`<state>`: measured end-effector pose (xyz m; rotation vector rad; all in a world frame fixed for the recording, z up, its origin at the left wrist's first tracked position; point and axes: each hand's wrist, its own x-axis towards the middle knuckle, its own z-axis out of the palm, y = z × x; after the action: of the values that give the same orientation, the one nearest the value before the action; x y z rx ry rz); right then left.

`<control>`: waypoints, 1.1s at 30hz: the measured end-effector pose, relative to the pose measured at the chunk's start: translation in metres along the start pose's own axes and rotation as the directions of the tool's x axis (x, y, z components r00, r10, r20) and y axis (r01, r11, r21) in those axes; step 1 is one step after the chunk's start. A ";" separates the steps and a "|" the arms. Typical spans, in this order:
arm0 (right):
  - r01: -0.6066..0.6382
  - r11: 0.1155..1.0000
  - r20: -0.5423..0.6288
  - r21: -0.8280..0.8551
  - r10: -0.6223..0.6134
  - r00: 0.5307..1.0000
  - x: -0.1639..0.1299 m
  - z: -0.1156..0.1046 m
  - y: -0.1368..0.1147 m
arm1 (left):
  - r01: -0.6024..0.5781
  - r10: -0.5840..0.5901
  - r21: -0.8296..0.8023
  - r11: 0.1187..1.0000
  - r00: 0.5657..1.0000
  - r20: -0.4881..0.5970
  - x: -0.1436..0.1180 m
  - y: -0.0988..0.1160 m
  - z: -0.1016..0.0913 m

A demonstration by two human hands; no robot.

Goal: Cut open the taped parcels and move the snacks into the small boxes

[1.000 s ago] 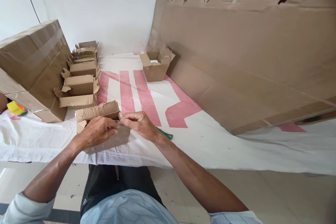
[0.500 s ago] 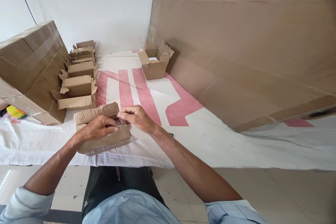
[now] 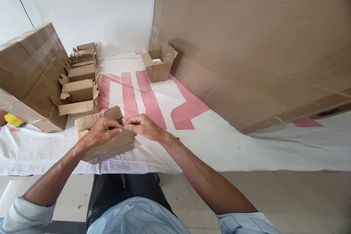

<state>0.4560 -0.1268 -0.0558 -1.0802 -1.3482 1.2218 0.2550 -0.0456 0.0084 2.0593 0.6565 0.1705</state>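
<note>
A small cardboard box point(image 3: 109, 148) sits near the table's front edge, its torn corrugated flap point(image 3: 98, 117) standing up at the back. My left hand point(image 3: 102, 131) lies over the box, thumb and fingers pinched together above its right part. From the right, my right hand point(image 3: 144, 127) meets it, also in a pinch, with the fingertips nearly touching at the box's right end. Between them is a scrap of clear tape point(image 3: 123, 120), mostly hidden by the fingers.
A row of open small cardboard boxes point(image 3: 79, 108) stands at left beside stacked taped cartons point(image 3: 35, 80). Another open box point(image 3: 158, 73) sits further back. A large cardboard sheet point(image 3: 246, 55) leans at right. A white cloth with pink shapes point(image 3: 219, 150) covers the table.
My hands have come closer together; the left fingers rose from the box's front edge to meet the right fingertips. The clear film seen between them is now mostly hidden. The view shifted slightly.
</note>
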 end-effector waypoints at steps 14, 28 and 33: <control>-0.063 0.990 -0.209 0.127 0.089 0.974 -0.011 0.017 0.004 | 0.143 -0.147 -0.112 0.983 0.989 -0.031 -0.006 0.007 0.005; -0.188 0.979 -0.129 0.073 0.196 0.972 -0.019 0.015 -0.011 | -0.189 0.396 0.597 0.780 0.887 -0.237 -0.030 0.007 0.043; -0.201 0.980 -0.129 0.000 0.199 0.971 -0.020 0.013 -0.008 | -0.161 0.371 0.647 0.745 0.906 -0.203 -0.030 0.008 0.044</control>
<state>0.4456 -0.1491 -0.0502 -1.3067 -1.1721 1.2669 0.2492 -0.0974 -0.0056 2.8106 0.6583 0.5302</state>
